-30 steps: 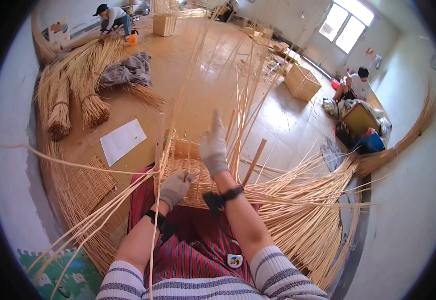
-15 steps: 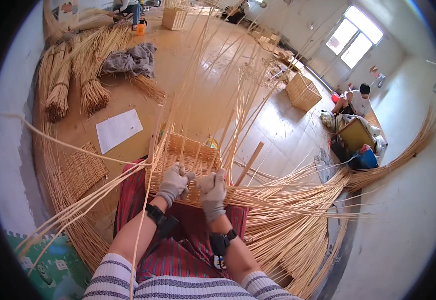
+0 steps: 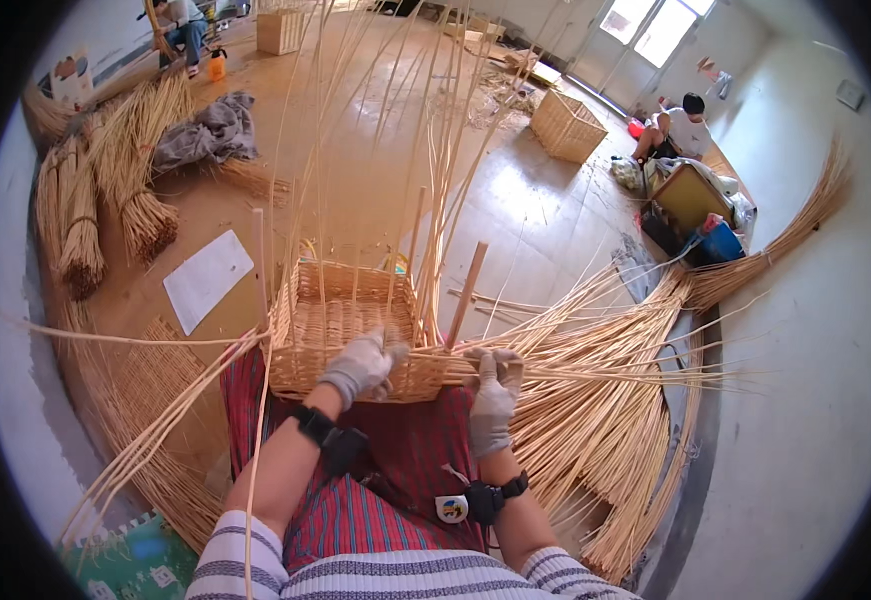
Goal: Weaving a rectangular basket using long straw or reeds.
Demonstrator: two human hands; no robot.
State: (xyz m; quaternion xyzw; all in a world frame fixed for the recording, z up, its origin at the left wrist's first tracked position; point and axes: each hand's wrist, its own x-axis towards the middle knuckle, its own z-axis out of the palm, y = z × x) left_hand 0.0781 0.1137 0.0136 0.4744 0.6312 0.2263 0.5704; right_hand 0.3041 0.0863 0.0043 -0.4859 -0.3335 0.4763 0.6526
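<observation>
A half-woven wicker basket [image 3: 301, 375] rests on my lap, its upright stakes rising from the walls. My left hand [image 3: 361, 366], in a pale work glove, is at the basket's near wall with its fingers curled. Those fingers are partly blurred, and whatever lies between them is hidden. Just right of the basket, my gloved right hand [image 3: 496, 405] is closed around several wicker rods [image 3: 556, 372] that run out from the near wall. A thicker wooden stick [image 3: 469, 290] stands at the near right corner. Long loose rods [image 3: 181, 415] stick out to the left.
A large fan of loose rods [image 3: 596, 440] spreads at my right. Tied rod bundles [image 3: 81, 240] and a grey cloth [image 3: 206, 130] lie far left, near a white sheet [image 3: 211, 280] and a woven panel [image 3: 161, 370]. One person [image 3: 691, 130] sits far right, another [image 3: 181, 30] far left.
My right hand has moved right, away from my left hand, along the rods. My left hand stays at the near wall. The whole view has shifted, with the basket now slightly further left.
</observation>
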